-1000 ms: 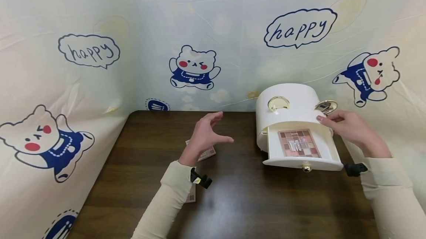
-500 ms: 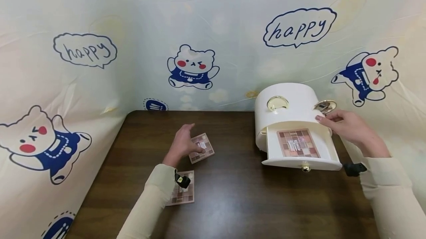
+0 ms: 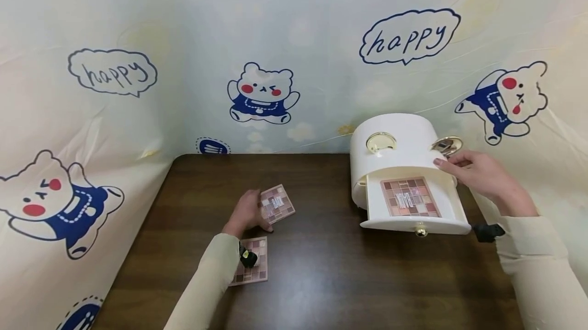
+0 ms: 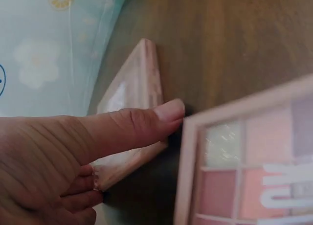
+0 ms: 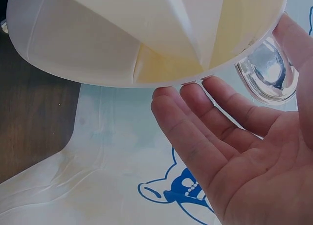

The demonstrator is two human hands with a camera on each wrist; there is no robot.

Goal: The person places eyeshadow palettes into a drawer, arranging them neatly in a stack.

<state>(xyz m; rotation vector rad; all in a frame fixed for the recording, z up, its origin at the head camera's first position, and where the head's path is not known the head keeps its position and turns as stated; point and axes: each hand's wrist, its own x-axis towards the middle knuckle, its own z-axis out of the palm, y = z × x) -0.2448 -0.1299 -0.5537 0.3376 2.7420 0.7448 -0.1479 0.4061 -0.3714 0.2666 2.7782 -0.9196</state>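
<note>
In the head view my left hand (image 3: 249,212) holds an eyeshadow palette (image 3: 277,203) by its left side. The left wrist view shows the thumb (image 4: 142,127) across this tilted palette (image 4: 132,98), with the other fingers partly hidden at its edge. A second palette (image 3: 262,268) lies nearer me, partly covered by the left wrist. My right hand (image 3: 480,174) rests against the right side of a white storage box (image 3: 395,131), its fingertips (image 5: 164,94) touching the rim. The box's drawer (image 3: 399,225) stands pulled out with another palette (image 3: 410,196) lying inside.
Two round gold fittings (image 3: 380,142) sit on the box front, and a gold knob (image 3: 420,231) on the drawer. Everything stands on a dark wooden table (image 3: 321,279). A printed cloth (image 3: 321,39) hangs behind and along both sides.
My left hand has moved left and down from mid-table to the farther loose palette and taken hold of it. The right hand has stayed at the box.
</note>
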